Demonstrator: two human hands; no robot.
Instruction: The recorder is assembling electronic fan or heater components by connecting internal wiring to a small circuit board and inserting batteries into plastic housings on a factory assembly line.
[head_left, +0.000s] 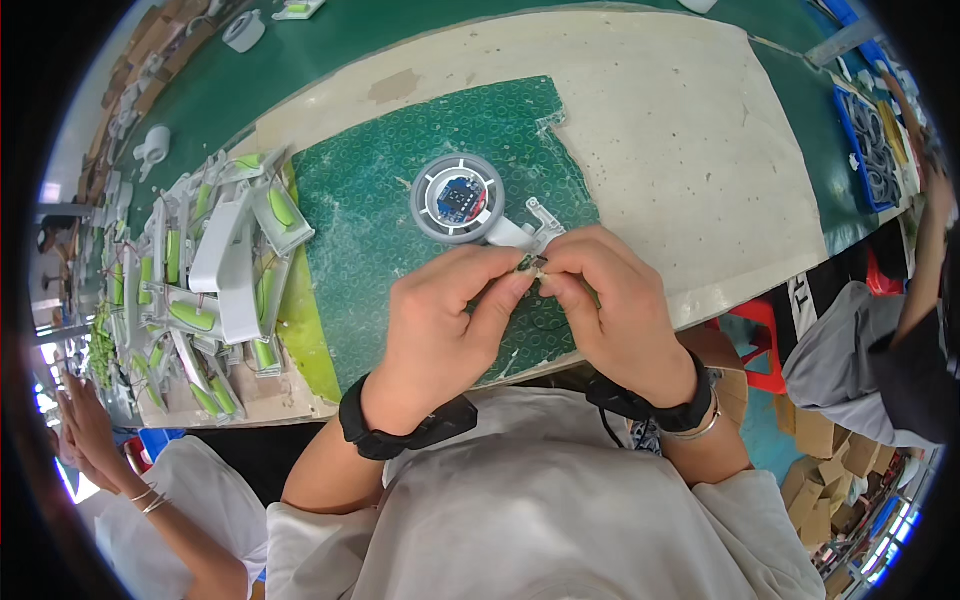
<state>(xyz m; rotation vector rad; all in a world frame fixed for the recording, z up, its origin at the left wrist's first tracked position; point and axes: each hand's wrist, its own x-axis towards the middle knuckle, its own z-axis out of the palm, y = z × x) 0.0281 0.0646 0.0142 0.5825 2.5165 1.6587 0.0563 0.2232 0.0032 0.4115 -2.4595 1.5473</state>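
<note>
Both hands meet just below a round grey-and-white device, fingertips pinched together. Between them is a small green-and-dark part (531, 263), too small and covered to name. My left hand (445, 305) grips it between thumb and forefinger from the left. From the right, thumb and forefinger of my right hand (615, 300) close on the same spot. The round device (418, 207) lies face up, a blue circuit board (461, 199) showing inside its spoked ring. Its white handle (510, 234) runs toward my fingers, next to an opened white arm piece (543, 218).
A green patterned mat (370, 180) lies under the work on a beige board (680, 110). Piled at the left are white housings with green cells (190, 315) and thin wires. A blue bin (868, 150) of grey rings stands far right. Co-workers (190, 510) sit on both sides.
</note>
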